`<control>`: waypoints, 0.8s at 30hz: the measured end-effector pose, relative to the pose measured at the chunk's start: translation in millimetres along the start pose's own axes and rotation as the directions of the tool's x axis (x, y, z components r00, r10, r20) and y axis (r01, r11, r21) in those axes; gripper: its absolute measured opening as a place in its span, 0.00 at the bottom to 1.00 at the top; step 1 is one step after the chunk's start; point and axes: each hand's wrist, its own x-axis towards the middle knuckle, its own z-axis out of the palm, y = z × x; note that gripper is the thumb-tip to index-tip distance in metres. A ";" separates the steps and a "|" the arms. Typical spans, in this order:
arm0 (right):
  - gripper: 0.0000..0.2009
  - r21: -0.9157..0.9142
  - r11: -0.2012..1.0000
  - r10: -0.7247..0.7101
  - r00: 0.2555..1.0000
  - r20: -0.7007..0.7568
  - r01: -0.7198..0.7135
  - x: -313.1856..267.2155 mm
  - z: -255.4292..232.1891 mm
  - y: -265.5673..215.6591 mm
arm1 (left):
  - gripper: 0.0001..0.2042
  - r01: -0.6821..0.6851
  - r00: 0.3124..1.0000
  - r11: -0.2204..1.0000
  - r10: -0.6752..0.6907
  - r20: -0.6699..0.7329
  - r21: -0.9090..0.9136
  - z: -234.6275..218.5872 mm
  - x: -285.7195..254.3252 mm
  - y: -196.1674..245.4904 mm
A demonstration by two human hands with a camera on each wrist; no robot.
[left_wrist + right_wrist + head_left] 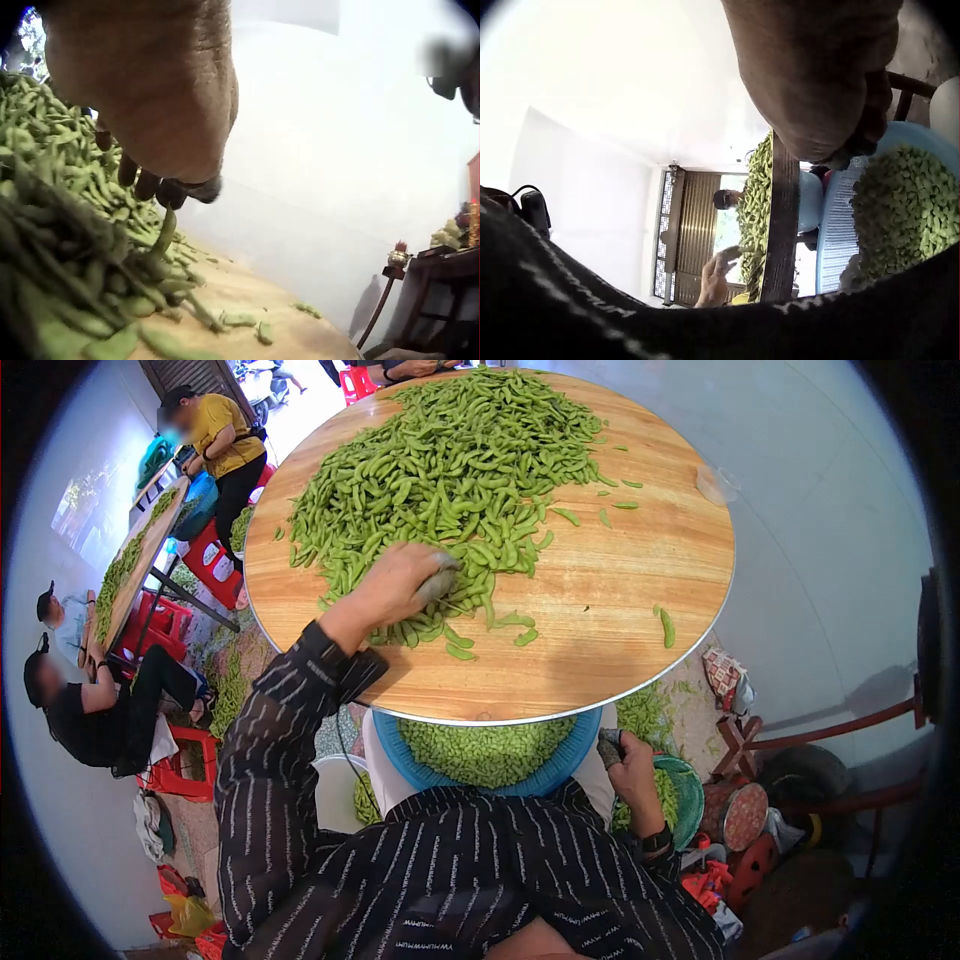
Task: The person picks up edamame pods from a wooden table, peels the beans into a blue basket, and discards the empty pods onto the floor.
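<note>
Green pods (450, 470) lie heaped on a round wooden table (620, 650). At the heap's near edge is the left hand (405, 582), its fingers bent down and grey coverings on the fingertips. From the left wrist, the hand (157, 97) has a pod (166, 234) upright at its fingertips, seemingly pinched. Below the table edge, the right hand (632, 778) hangs beside a blue basket of shelled beans (485, 750), above a green basin (688, 800). Its fingers look bent in the right wrist view, where the hand (817, 75) hides whatever they might hold.
A white bucket (338, 790) stands left of the basket. Loose pods (667, 628) and a clear cup (716, 484) are at the table's right. Several people are around, one in a yellow shirt (228, 435), by a second table (135, 565) and red stools (185, 765).
</note>
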 end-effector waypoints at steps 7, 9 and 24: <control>0.06 -0.048 0.998 -0.031 0.999 -0.007 0.031 -3.9 3.2 11.8 | 0.10 -0.151 0.988 0.987 0.153 -0.020 0.051 44.9 73.3 -3.6; 0.06 -0.013 0.998 -0.062 0.997 -0.036 0.062 -7.4 0.4 9.9 | 0.11 -0.116 0.981 0.988 0.098 0.169 0.100 50.3 77.0 -0.4; 0.07 0.071 0.997 -0.039 0.999 -0.023 0.040 -4.2 2.7 8.6 | 0.11 0.003 0.950 0.987 -0.053 0.308 0.162 16.5 50.9 -8.3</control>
